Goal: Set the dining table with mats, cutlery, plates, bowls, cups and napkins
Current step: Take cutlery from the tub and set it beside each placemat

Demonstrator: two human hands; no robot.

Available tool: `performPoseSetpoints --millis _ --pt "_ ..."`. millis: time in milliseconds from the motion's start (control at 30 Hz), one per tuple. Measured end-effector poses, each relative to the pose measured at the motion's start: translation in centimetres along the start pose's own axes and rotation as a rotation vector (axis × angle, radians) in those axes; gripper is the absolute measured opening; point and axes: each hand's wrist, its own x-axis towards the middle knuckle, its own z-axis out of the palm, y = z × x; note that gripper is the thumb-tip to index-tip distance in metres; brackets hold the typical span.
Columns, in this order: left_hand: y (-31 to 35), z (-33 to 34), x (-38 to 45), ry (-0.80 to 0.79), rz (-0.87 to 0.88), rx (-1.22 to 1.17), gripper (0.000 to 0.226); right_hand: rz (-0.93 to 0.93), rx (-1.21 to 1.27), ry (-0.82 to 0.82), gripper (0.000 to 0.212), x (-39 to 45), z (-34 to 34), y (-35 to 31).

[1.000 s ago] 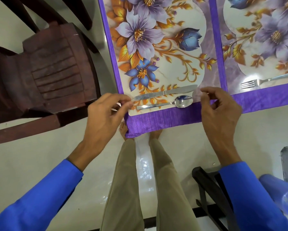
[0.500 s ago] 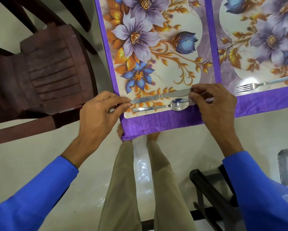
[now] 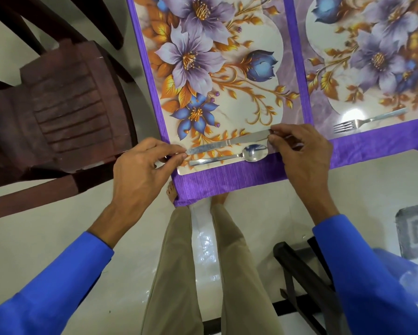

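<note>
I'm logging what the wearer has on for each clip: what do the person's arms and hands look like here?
Both arms are covered by long bright blue sleeves, the left sleeve and the right sleeve, each ending at the wrist. The left hand and right hand are bare: no gloves, and no rings or watch show on the parts in view.

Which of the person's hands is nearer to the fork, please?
Right. The right hand pinches the knife tip, just left of the fork on the neighbouring mat; the left hand holds the knife's far end, much further away.
</note>
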Motion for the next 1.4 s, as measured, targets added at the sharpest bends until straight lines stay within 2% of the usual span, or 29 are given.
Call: performPoseSetpoints --millis 100,267,467,600,800,900,1000,1133,1233,1333,1400 --pt "0.7 -1.5 0.0 -0.017 -0.013 0.005 0.035 0.035 0.044 -0.012 0.024 -0.1 -0.7 -0.7" --pt "3.3 -6.2 0.3 0.017 -0.027 0.031 0.025 0.115 0.132 0.091 0.024 0.0 -5.4 -1.7" --pt "7.8 -9.4 2.6 0.011 -0.047 0.123 0.015 0.109 0.074 -0.022 0.016 0.9 -12.2 -1.0" --pt "12.6 -8.1 5.5 -0.038 -0.069 0.090 0.008 0.100 0.079 -0.100 0.014 3.0 -16.0 1.3" --pt "25.1 1.8 12.6 -0.161 -0.042 -0.022 0.017 0.065 0.159 -0.036 0.012 9.9 -24.2 8.4" --pt "32.3 9.2 17.1 -0.219 -0.001 0.003 0.024 0.046 0.188 -0.089 0.011 15.5 -29.2 14.4" --pt "39.4 15.4 22.2 -0.302 0.035 0.094 0.023 0.011 0.125 -0.148 0.013 21.3 -34.6 20.9" --pt "48.2 22.1 28.4 -0.366 0.055 0.051 0.026 0.064 0.056 -0.125 0.016 28.1 -42.3 27.8" --pt "51.4 27.4 31.8 -0.376 0.036 0.054 0.025 0.087 -0.002 -0.200 0.012 32.3 -45.1 32.2" --pt "52.6 31.7 35.3 -0.379 -0.012 0.059 0.031 0.087 -0.153 -0.226 0.014 36.8 -45.1 37.0" --pt "52.8 34.4 38.0 -0.380 -0.040 0.064 0.027 0.086 -0.229 -0.218 0.016 40.3 -44.4 39.8"
